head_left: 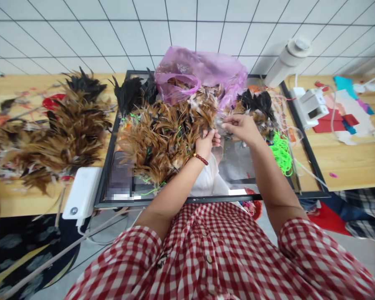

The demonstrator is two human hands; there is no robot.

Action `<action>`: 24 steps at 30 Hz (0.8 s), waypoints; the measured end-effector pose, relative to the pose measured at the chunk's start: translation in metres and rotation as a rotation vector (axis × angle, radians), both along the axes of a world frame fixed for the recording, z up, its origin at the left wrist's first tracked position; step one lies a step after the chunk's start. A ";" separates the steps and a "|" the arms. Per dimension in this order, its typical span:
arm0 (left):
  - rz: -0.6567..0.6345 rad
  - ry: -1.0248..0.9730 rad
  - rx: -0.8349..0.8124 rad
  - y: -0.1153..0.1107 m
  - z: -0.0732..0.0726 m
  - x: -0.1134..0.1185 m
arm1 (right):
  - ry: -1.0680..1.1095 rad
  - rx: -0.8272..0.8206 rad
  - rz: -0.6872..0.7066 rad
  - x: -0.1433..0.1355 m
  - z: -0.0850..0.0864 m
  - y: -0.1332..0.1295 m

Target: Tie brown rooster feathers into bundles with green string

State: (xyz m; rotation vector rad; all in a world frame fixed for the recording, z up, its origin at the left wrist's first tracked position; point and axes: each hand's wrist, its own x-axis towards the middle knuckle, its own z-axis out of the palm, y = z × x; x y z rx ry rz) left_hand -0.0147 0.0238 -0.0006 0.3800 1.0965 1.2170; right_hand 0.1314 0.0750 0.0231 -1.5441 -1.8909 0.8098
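My left hand point(208, 141), with a beaded bracelet at the wrist, is closed in a pinch on a feather at the right edge of a pile of brown feathers point(162, 137). Close to its right, my right hand point(241, 126) has thumb and index finger pressed together; whatever is between them is too small and pale to name. The pile lies on a black-framed glass panel point(240, 162). Behind both hands, an open pink plastic bag point(231, 73) spills more feathers. Dark feathers point(256, 103) lie just beyond my right hand, and bright green string point(280, 153) is heaped beside my right forearm.
More brown feathers point(71, 129) cover the wooden table on the left. A white power bank point(83, 191) sits at the front edge. On the right stand a white bottle point(284, 66) and a plugged-in charger point(314, 104), with red scraps point(328, 121) beyond. White tiles rise behind.
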 end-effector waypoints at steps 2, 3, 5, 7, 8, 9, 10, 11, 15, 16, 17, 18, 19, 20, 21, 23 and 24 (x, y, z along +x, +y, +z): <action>-0.025 0.032 0.006 -0.001 0.000 0.001 | 0.320 -0.089 0.047 -0.004 -0.007 -0.007; -0.044 0.045 0.011 -0.002 0.000 0.001 | 0.425 -0.118 0.054 -0.007 -0.010 -0.010; -0.102 0.056 0.017 -0.003 0.000 0.001 | 0.526 -0.141 0.027 -0.014 -0.015 -0.012; -0.159 0.052 0.018 -0.004 0.001 0.001 | 0.557 -0.150 -0.021 -0.018 -0.019 -0.013; -0.177 0.053 0.013 -0.004 0.002 0.001 | 0.564 -0.158 -0.035 -0.019 -0.021 -0.013; -0.189 0.055 0.009 -0.004 0.002 0.000 | 0.569 -0.162 -0.041 -0.019 -0.023 -0.012; -0.198 0.054 0.010 -0.004 0.003 0.000 | 0.571 -0.154 -0.043 -0.017 -0.024 -0.011; -0.204 0.051 0.013 -0.004 0.003 0.000 | 0.563 -0.129 -0.046 -0.014 -0.025 -0.009; -0.122 0.007 0.053 -0.004 0.002 -0.001 | 0.263 0.111 -0.148 0.003 -0.022 0.006; -0.076 -0.001 0.054 -0.004 0.002 -0.001 | 0.107 0.163 -0.170 0.007 -0.020 0.010; -0.034 -0.003 0.051 -0.004 0.002 -0.001 | -0.058 0.193 -0.177 0.009 -0.017 0.014; -0.003 -0.002 0.045 -0.004 0.002 -0.001 | -0.217 0.202 -0.169 0.010 -0.015 0.016; 0.019 0.001 0.040 -0.004 0.003 -0.001 | -0.353 0.193 -0.149 0.010 -0.012 0.017; 0.034 0.002 0.037 -0.004 0.003 0.000 | -0.458 0.175 -0.122 0.007 -0.009 0.017; 0.047 0.002 0.036 -0.003 0.003 -0.001 | -0.531 0.158 -0.093 0.004 -0.007 0.016; 0.088 -0.007 0.035 -0.002 0.004 -0.001 | -0.618 0.140 -0.038 -0.005 -0.003 0.012; 0.111 -0.014 0.033 -0.001 0.004 -0.001 | -0.653 0.126 -0.014 -0.009 -0.001 0.010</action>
